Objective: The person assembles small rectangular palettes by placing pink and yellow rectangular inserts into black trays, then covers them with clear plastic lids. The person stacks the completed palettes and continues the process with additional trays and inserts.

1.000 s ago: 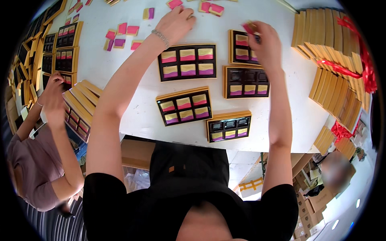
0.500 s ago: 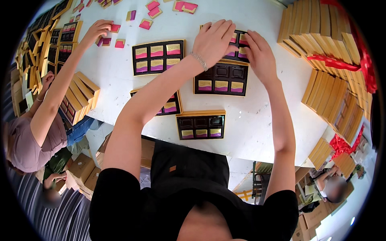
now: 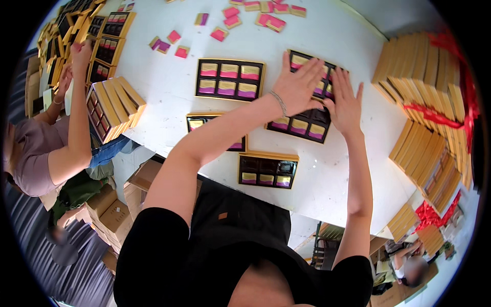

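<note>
My left hand (image 3: 302, 84) lies with fingers spread over a black tray box with a gold edge (image 3: 298, 53). On the same box's right end rests my right hand (image 3: 348, 105), fingers stretched out flat. Gold-and-pink and gold-and-purple wrapped squares, looking like chocolates, sit in its compartments; my hands hide part of them. Just nearer, partly under my hands, is a second box (image 3: 302, 134) with wrapped squares in its near row. A box (image 3: 230, 77) with both rows filled lies to the left. My left forearm partly covers another box (image 3: 202, 117).
Nearest me lies a box (image 3: 268, 166) with its near row filled. Loose wrapped squares (image 3: 231, 21) are scattered at the far side. Stacked gold boxes (image 3: 409, 61) with red ribbon (image 3: 432, 115) line the right edge. At left, a co-worker (image 3: 46, 148) stands beside more stacked boxes (image 3: 115, 107).
My hands have flattened and spread over the far box, fingers now lying across its wrapped squares. The co-worker's hand has drawn back left from the loose squares. The whole view has shifted and turned slightly.
</note>
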A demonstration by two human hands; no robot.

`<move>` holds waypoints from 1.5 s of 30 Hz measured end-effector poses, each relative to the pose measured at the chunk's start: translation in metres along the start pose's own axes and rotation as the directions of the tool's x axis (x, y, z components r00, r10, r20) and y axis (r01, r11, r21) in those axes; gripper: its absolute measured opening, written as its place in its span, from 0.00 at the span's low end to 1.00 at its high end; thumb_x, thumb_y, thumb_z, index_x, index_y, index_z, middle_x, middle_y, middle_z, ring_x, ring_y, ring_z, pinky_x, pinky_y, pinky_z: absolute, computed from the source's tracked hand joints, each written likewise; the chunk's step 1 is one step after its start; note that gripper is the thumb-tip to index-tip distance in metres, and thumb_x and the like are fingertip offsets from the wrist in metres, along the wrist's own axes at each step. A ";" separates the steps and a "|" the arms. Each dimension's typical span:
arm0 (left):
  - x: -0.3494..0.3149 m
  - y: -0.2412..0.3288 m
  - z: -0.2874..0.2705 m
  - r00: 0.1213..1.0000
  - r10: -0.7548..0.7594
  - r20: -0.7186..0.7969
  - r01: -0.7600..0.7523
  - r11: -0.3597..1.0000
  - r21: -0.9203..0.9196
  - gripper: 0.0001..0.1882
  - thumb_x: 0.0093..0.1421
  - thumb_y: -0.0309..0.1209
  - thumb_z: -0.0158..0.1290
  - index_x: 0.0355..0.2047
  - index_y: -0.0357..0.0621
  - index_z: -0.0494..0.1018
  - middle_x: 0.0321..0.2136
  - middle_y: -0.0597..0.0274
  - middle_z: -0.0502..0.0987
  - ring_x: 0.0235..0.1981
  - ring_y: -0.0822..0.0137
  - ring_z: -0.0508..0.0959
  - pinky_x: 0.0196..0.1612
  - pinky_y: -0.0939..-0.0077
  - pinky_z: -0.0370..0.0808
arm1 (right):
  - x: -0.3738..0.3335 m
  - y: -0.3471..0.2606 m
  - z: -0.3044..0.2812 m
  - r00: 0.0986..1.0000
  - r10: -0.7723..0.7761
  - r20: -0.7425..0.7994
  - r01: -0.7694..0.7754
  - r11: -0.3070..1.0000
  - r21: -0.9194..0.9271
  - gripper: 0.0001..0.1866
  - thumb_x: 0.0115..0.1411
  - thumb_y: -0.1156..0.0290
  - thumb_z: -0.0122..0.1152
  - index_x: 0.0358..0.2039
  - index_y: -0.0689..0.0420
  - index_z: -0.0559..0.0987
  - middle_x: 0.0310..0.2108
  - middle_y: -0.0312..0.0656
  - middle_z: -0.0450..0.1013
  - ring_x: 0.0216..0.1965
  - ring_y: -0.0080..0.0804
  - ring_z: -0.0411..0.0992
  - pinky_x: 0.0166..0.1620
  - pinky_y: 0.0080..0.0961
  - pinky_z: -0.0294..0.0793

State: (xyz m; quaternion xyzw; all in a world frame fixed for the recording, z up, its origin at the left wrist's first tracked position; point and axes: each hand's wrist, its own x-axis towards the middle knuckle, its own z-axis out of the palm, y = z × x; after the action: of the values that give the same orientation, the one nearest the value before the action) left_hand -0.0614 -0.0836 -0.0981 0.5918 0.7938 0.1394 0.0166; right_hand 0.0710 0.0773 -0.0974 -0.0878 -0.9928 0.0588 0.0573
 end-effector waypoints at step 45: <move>-0.084 -0.004 -0.012 0.901 -0.425 -0.085 0.378 0.866 -0.328 0.11 0.54 0.32 0.60 0.38 0.45 0.81 0.35 0.61 0.80 0.38 0.64 0.79 0.42 0.70 0.77 | -0.115 -0.093 -0.052 0.760 0.644 -0.085 -0.550 0.708 0.444 0.09 0.55 0.78 0.58 0.38 0.59 0.79 0.35 0.39 0.78 0.32 0.27 0.76 0.34 0.22 0.75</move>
State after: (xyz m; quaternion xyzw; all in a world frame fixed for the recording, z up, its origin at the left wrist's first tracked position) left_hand -0.0417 -0.1665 -0.0991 0.3909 0.8675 0.2985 0.0744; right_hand 0.1741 -0.0286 -0.0461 -0.3991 -0.8628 0.2613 0.1675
